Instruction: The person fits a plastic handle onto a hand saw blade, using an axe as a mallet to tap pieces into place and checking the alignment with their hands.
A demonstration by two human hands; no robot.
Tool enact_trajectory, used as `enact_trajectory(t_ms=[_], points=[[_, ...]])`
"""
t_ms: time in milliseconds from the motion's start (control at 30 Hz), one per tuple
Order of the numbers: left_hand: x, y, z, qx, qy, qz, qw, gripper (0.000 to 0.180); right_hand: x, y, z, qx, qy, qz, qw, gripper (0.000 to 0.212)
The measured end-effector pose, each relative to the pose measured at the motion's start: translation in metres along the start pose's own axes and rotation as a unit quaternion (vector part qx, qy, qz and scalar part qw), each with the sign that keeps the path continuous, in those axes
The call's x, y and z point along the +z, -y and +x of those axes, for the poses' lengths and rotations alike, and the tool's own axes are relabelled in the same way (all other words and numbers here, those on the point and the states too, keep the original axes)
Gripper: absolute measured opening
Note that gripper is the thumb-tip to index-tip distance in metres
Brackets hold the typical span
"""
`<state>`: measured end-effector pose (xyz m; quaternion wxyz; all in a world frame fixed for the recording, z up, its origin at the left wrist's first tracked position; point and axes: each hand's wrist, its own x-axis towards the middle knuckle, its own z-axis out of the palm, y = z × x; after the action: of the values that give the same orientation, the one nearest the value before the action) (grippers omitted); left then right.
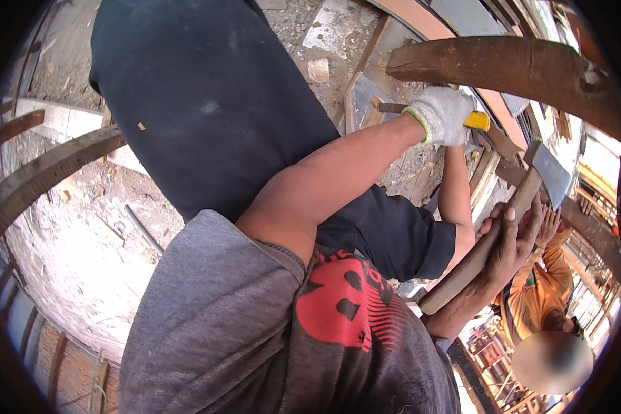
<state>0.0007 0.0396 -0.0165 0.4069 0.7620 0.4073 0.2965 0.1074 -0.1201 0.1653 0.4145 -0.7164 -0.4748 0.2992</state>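
Note:
My left hand (441,114), in a white knit glove with a lime cuff, is closed around a yellow-handled chisel (477,122). The yellow end sticks out on the right of the glove. On the left a narrow flat bar shows, seemingly its blade, near a curved timber (504,65); I cannot tell whether they touch. My bare right hand (509,238) grips the wooden handle of a hatchet (493,241). Its broad metal head points up and away, lower right of the glove, apart from the chisel. The glove hides most of the chisel's handle.
A person in orange (541,290) works close by on the right, one hand just behind the hatchet. Another curved timber (55,172) lies at the left. Wood scraps and a white board (334,27) litter the dirt ground. My bent legs in black cloth (207,103) fill the middle.

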Motion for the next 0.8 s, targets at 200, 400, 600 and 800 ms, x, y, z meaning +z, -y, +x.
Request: enact_trajectory(t_ms=[200, 400, 600, 800], points=[[0.003, -0.003, -0.005, 0.015, -0.016, 0.013, 1.0, 0.038, 0.003, 0.012, 0.013, -0.058, -0.041, -0.035, 0.997, 0.068], [0.002, -0.007, -0.004, -0.007, 0.009, 0.017, 1.0, 0.041, 0.003, -0.035, 0.011, -0.014, 0.031, -0.126, 0.991, 0.065], [0.002, 0.005, -0.001, -0.002, -0.016, 0.02, 1.0, 0.039, -0.028, 0.011, 0.028, -0.052, -0.035, -0.071, 0.995, 0.057], [0.009, 0.001, -0.001, 0.014, -0.008, 0.009, 1.0, 0.039, 0.012, -0.022, 0.009, -0.004, -0.046, -0.14, 0.989, 0.057]])
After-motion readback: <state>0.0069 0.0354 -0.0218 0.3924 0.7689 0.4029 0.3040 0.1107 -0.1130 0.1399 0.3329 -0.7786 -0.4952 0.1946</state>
